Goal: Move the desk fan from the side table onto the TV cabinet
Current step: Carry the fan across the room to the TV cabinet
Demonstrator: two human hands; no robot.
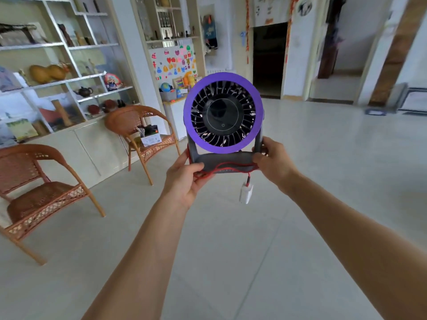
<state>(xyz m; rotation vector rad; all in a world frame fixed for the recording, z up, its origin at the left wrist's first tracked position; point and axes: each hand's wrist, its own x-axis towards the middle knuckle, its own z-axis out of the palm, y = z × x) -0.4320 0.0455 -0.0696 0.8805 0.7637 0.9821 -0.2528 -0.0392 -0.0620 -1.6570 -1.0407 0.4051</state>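
The desk fan (223,113) has a purple ring, black blades and a grey stand. It is held upright in the air at the centre of the view, facing me. My left hand (184,179) grips the left end of its base, and my right hand (272,161) grips the right end and the stand's upright. A red cable (231,168) is wound around the base, and its white plug (246,192) dangles below. Neither a side table nor a TV cabinet can be made out in view.
Two wicker chairs (39,192) (141,132) stand along the left, the farther one holding a box. Behind them is a white shelf unit (76,77) full of ornaments. Pale tiled floor (254,250) spreads ahead. A dark doorway (269,58) is straight ahead, and a low grey bench (411,98) sits far right.
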